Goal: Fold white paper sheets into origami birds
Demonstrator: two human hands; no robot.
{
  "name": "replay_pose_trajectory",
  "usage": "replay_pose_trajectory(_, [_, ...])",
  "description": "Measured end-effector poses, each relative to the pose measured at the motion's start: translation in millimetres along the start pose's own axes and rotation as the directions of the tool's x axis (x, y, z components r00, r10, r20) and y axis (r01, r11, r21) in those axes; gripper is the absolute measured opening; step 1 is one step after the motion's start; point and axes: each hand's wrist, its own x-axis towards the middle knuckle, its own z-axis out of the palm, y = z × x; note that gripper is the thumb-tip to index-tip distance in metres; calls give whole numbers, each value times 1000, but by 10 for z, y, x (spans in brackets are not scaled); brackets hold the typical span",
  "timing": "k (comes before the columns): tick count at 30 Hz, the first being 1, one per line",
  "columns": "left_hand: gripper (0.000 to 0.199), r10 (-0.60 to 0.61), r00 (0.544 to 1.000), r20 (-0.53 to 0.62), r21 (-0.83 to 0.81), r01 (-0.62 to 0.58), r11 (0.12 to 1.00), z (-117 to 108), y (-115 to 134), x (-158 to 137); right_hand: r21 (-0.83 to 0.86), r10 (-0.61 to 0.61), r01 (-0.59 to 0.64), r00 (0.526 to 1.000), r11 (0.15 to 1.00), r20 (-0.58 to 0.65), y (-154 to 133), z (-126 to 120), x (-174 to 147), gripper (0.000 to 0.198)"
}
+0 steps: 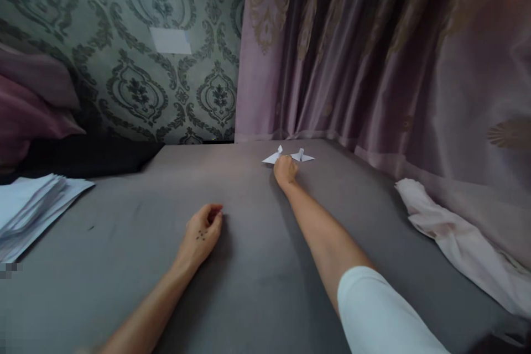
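At the far side of the grey surface, my right hand point(286, 170) is closed, its fingers pinched at a white folded paper bird point(271, 158). The hand hides part of that bird and the fingertips themselves. Just to the right, a second white folded paper figure point(305, 156) with spread points stands close to my knuckles. My left hand point(203, 233) hovers or rests lower and nearer to me, with loosely curled fingers and a small gap to the thumb. Nothing shows inside it. Small dark dots mark its back.
A stack of white paper sheets point(37, 204) lies at the left edge, beside a black cloth point(83, 156) and pink fabric point(33, 99). Crumpled pale cloth point(452, 232) lies at the right. Behind are a purple curtain point(332, 55) and patterned wallpaper point(136, 91).
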Motion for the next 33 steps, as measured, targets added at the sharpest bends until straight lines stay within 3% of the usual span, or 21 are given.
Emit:
replay_pose_trajectory(5, [37,-11,1000,27,6,11,1000,-1,-35,8,51,67,-67,998,996,6,-129,266,324,25])
replay_pose_trajectory(13, [44,-59,997,49,-23,60,998,1,-4,18,120,165,-171,985,978,55,-215,610,585,35])
replay_pose_trajectory(25, [45,-56,996,67,-12,57,998,7,34,30,219,171,-177,984,960,47,-193,611,665,35])
replay_pose_trajectory(33, [45,0,996,94,48,-5,999,18,-61,41,260,84,-83,996,962,5,-133,463,298,34])
